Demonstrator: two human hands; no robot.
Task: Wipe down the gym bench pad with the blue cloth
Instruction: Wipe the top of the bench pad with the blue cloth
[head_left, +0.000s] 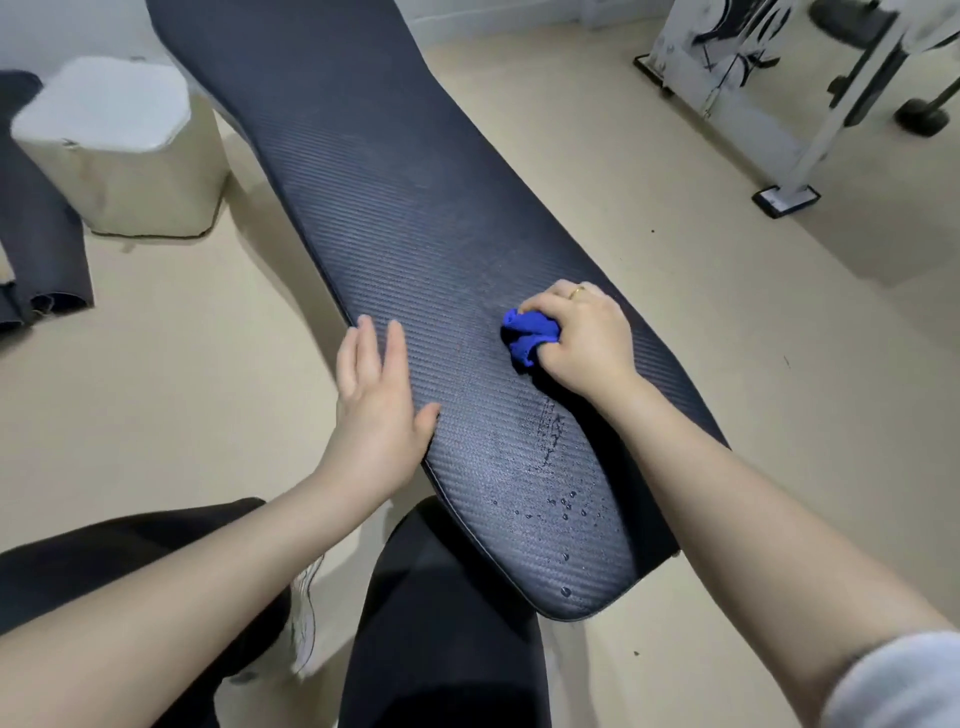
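The long dark bench pad (395, 208) with a woven texture runs from the top left down to the lower right. My right hand (582, 338) is closed around a bunched blue cloth (527, 335) and presses it on the pad near its right edge. My left hand (374, 395) lies flat on the pad's left edge, fingers spread, holding nothing. Water droplets and a wet streak (550, 483) sit on the near end of the pad, below the cloth.
A beige box with a white top (119, 150) stands on the floor at left. Dark rolled mats (36, 249) lie at the far left. A white metal equipment frame (810, 130) stands at the upper right. My dark-trousered legs (441, 623) are below the pad.
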